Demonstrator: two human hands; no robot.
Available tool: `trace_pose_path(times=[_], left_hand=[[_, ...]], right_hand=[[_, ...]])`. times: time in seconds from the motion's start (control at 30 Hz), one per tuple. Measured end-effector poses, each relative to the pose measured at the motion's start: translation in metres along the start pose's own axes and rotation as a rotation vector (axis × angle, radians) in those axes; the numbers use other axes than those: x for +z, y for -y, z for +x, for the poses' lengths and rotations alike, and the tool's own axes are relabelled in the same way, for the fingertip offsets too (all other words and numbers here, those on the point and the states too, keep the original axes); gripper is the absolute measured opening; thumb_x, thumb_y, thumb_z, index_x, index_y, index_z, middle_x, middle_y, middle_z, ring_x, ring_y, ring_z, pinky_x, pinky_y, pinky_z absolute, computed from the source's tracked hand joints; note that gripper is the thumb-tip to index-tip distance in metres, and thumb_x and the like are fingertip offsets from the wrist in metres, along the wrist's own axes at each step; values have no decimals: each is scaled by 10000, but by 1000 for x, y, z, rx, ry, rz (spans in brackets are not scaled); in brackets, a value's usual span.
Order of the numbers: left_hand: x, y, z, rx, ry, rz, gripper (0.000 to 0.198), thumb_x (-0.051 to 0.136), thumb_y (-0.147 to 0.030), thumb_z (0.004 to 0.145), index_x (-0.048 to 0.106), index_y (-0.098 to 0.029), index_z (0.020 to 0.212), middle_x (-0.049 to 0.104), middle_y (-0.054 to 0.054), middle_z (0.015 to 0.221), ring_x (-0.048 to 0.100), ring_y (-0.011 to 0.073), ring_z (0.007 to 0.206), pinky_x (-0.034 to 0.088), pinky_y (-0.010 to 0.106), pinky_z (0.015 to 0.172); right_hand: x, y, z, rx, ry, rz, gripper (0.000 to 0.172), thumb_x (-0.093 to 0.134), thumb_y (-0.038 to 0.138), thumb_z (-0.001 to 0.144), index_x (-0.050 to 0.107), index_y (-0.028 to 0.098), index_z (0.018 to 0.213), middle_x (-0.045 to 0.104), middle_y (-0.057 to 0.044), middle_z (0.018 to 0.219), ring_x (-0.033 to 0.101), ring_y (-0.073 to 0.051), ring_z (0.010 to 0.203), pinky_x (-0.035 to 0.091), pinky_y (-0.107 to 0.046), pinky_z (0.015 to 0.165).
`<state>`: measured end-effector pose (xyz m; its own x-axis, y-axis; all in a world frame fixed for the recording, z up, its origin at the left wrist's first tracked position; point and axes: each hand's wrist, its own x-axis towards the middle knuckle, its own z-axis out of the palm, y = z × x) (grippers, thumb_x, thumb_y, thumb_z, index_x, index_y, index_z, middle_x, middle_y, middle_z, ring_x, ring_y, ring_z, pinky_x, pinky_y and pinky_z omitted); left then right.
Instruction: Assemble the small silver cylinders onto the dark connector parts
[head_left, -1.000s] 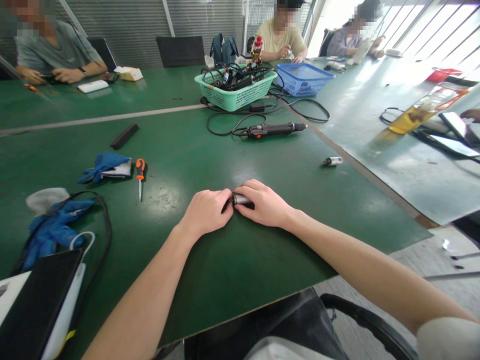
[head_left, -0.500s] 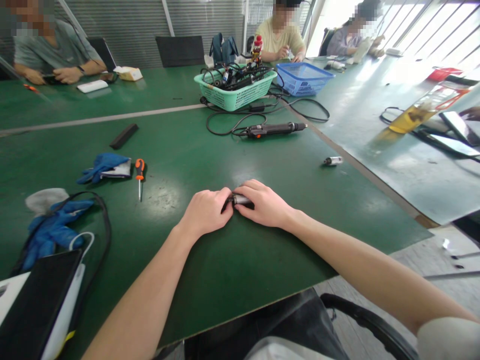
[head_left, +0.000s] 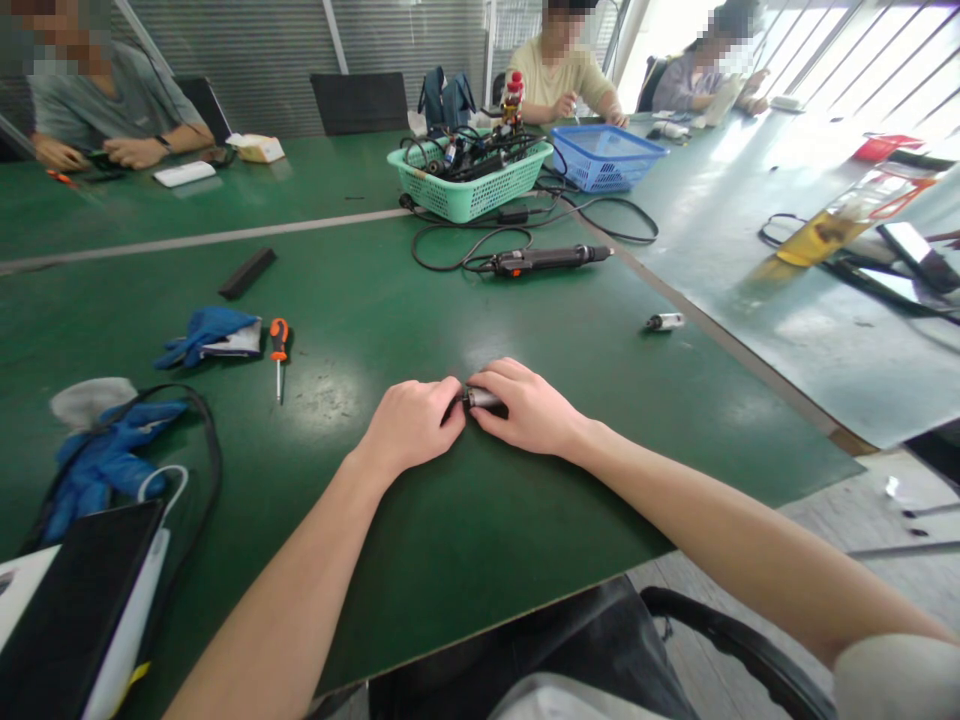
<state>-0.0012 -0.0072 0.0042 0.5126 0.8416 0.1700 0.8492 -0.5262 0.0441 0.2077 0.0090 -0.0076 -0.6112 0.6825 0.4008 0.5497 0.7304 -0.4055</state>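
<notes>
The left hand [head_left: 416, 425] and right hand [head_left: 529, 410] are bare, and so are both forearms, which are slender and taper to the wrists. From the middle of the view, a short sleeve [head_left: 896, 680] shows out at 4 o'clock: pale, plain, off-white to light grey, with a soft rounded edge. Between 5 and 6 o'clock, at the bottom edge, a patch of light grey top [head_left: 551, 700] bulges up. Beyond it at 5 o'clock lie dark trousers [head_left: 600, 635], charcoal to black, with faded, lighter streaks along the creases.
</notes>
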Motion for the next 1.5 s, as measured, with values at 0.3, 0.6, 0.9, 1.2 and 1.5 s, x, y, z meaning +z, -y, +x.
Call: trace_pose_path(times=[0.3,0.6,0.9,1.2,1.5], left_hand=[[0,1,1,4,-6,8,232,411,-322,967,611,-209,939,703,52,795,660,226,714,410,324,629],[2,1,1,4,-6,-3,250,402,-335,978,610,-206,929,709,54,811,661,224,722,407,318,638],[3,2,1,19,-8,5,262,400,-342,981,617,-209,918,710,51,819,663,223,724,412,330,636],[4,3,1,38,-13,-15,249,404,-337,986,615,-213,939,715,38,837,661,216,730,409,328,651],[4,4,0,47,-17,-32,255,410,-330,990,632,-209,954,719,43,843,661,214,732,413,325,655]], right_hand=[[0,0,0,11,-13,-7,253,601,238,893,632,168,1135,654,-113,1046,596,-262,1001,512,-419,927],[-1,0,0,9,-9,-17,266,602,241,892,634,155,1143,656,-116,1049,596,-261,998,509,-413,933],[0,0,0,13,-16,-10,260,591,248,896,632,181,1144,656,-110,1052,596,-263,999,514,-418,925],[0,-2,-1,12,-7,-14,268,586,255,903,631,174,1155,657,-112,1059,598,-262,1005,512,-415,927],[-1,-2,-1,10,-5,-12,274,587,260,904,633,168,1159,658,-113,1059,600,-261,1006,516,-414,929]])
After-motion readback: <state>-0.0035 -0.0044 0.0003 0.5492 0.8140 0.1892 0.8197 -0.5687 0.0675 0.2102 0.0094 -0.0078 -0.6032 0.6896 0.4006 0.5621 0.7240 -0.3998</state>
